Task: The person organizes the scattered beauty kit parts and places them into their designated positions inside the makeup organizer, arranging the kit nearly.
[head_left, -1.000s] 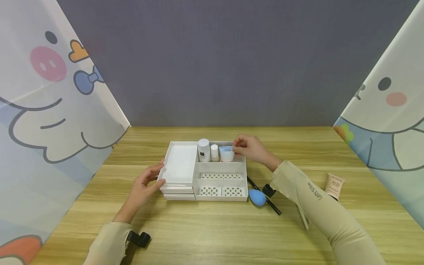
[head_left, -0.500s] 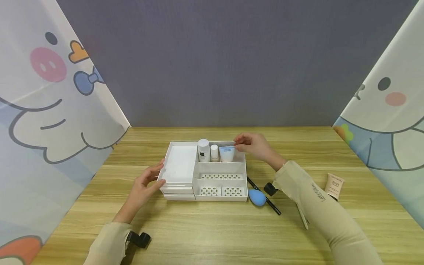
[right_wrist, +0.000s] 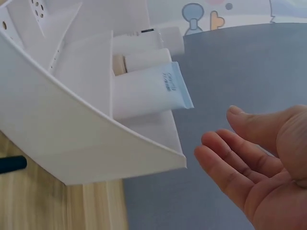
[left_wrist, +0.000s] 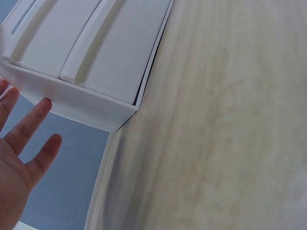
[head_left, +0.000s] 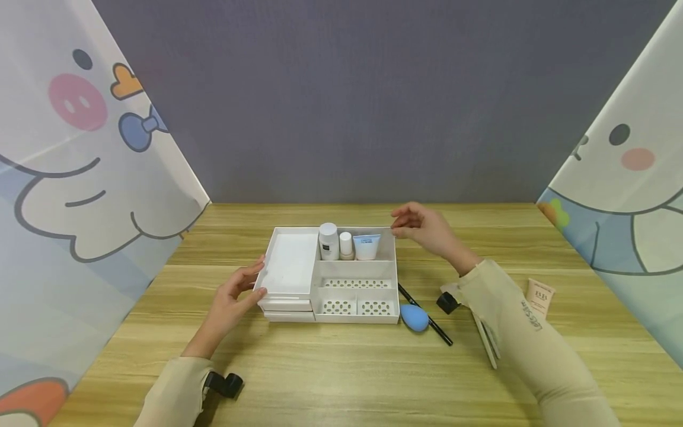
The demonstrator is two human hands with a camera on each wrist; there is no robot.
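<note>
"What are the hands doing?"

"The left hand [head_left: 230,301] rests on the side of the white box [head_left: 288,261], fingers spread and loose. The right hand [head_left: 428,230] is let go, holding nothing, its fingers softly bent. It's near the back right corner of the box."

"And the blue and white tube [head_left: 367,247]?"

"It stands in the back part of the box — just beside the little bottle [head_left: 346,244]. The big bottle [head_left: 328,243] is on the little one's other side."

"What's outside the box?"

"On the table [head_left: 341,379], to the right, there's a blue sponge [head_left: 414,318] by a black stick [head_left: 441,335]. Farther over — a tan tube [head_left: 541,295], partly behind the sleeve [head_left: 512,320]."
</note>
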